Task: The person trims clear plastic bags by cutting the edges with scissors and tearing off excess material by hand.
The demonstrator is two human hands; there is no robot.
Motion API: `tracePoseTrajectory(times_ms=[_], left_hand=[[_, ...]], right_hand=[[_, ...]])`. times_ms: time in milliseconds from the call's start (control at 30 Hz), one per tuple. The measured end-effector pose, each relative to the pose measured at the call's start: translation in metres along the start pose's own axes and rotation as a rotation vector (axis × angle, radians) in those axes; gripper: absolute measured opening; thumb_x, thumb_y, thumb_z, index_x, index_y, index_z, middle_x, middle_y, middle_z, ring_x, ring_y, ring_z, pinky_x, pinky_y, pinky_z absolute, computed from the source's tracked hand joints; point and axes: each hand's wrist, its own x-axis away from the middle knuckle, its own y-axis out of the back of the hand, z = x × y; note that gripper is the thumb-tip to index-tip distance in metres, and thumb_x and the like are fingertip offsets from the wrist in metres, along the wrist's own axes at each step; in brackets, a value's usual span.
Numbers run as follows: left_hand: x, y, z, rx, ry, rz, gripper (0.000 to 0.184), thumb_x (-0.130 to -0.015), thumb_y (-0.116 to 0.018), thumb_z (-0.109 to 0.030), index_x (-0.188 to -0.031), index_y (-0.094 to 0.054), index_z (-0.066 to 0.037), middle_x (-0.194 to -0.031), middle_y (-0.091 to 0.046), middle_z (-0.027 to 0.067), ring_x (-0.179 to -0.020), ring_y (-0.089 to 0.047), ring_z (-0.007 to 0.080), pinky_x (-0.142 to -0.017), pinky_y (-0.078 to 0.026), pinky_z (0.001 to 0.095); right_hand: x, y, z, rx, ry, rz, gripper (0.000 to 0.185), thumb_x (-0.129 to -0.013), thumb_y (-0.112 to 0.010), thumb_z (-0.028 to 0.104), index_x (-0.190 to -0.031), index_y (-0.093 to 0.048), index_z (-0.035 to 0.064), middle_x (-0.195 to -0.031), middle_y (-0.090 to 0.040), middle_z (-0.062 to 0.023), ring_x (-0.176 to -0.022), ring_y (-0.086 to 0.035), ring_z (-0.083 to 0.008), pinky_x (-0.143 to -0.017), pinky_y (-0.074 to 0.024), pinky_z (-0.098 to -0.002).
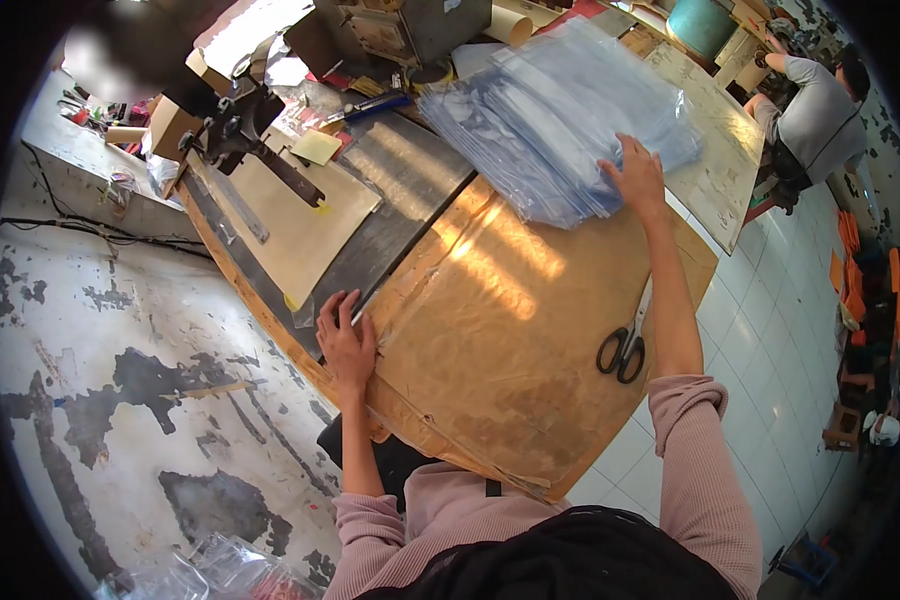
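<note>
Plastic sheets (560, 115) lay fanned on the table (500, 370), right hand (638, 180) at their edge, fingers spread. Left hand (347, 345), fingers apart, rested by the dark panel (385, 240). Judged risk: slick, uneven layers could slip apart under a one-sided push.

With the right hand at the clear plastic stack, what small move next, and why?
The right hand should probably close its fingers on the plastic stack: it lies open at the edge, seemingly gripping nothing, while the left hand rests by the dark board.
</note>
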Motion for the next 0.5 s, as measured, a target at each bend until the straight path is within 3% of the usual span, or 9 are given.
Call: tracePoseTrajectory(times_ms=[133, 300, 433, 500], left_hand=[[0.0, 0.004, -0.002, 0.016, 0.016, 0.043, 0.038, -0.085, -0.056, -0.015, -0.123, -0.053, -0.013, -0.126, -0.047, 0.0103, -0.117, -0.044, 0.0287, -0.096, -0.034, 0.0409], [0.0, 0.008, -0.007, 0.028, 0.02, 0.099, 0.041, -0.085, -0.056, -0.013, -0.125, -0.05, -0.011, -0.128, -0.044, 0.012, -0.12, -0.041, 0.0301, -0.099, -0.03, 0.0418], [-0.005, 0.009, -0.005, 0.019, 0.009, 0.116, 0.043, -0.083, -0.057, -0.014, -0.124, -0.05, -0.009, -0.13, -0.042, 0.0139, -0.119, -0.04, 0.031, -0.098, -0.03, 0.0423], [-0.004, 0.009, -0.003, 0.023, 0.011, 0.134, 0.044, -0.082, -0.058, -0.014, -0.124, -0.05, -0.009, -0.129, -0.042, 0.0139, -0.12, -0.039, 0.0314, -0.097, -0.03, 0.0427]], right_hand=[[-0.005, -0.01, -0.01, 0.085, -0.017, 0.122, 0.025, -0.084, -0.06, 0.019, -0.103, -0.054, 0.0038, -0.102, -0.061, -0.0158, -0.096, -0.059, -0.0328, -0.08, -0.0485, -0.0426], [-0.019, 0.0, 0.001, 0.155, -0.164, 0.106, 0.012, -0.089, -0.051, 0.016, -0.089, -0.052, 0.0039, -0.091, -0.062, -0.0146, -0.083, -0.061, -0.0335, -0.067, -0.0506, -0.043], [-0.016, 0.039, 0.013, -0.084, -0.183, -0.174, 0.007, -0.089, -0.048, 0.007, -0.091, -0.054, 0.0033, -0.089, -0.06, -0.0167, -0.083, -0.06, -0.0347, -0.068, -0.0496, -0.042], [0.01, 0.071, 0.038, -0.201, 0.057, -0.353, 0.016, -0.086, -0.05, -0.002, -0.1, -0.057, 0.0018, -0.093, -0.062, -0.0168, -0.088, -0.061, -0.0333, -0.074, -0.0493, -0.039]])
